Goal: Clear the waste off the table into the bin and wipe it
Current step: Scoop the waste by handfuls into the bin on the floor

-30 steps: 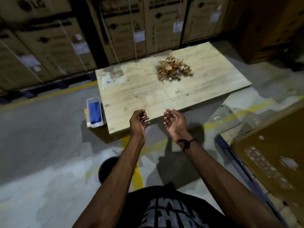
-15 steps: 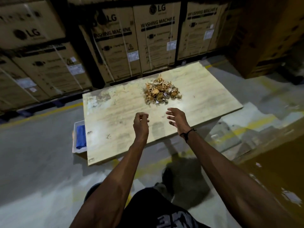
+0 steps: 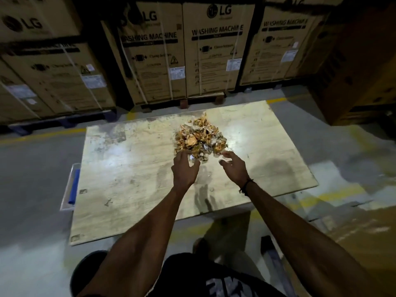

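Waste: a messy heap of orange-brown scraps (image 3: 200,139) sat on the far middle of the table (image 3: 132,179).
Left hand (image 3: 184,169): was at the heap's near edge, fingers loosely spread, nothing in it.
Right hand (image 3: 234,168): was just right of it, fingers relaxed too, holding nothing.
Bin (image 3: 85,273): dark round thing on the floor, bottom left.
Side tray (image 3: 68,189): poked out past the table's left edge with something blue in it.

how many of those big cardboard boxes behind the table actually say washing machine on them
3. One behind the table's far left, one straight behind it, one to the far right. The boxes at the far left show only a logo; their other print is too blurred to read.
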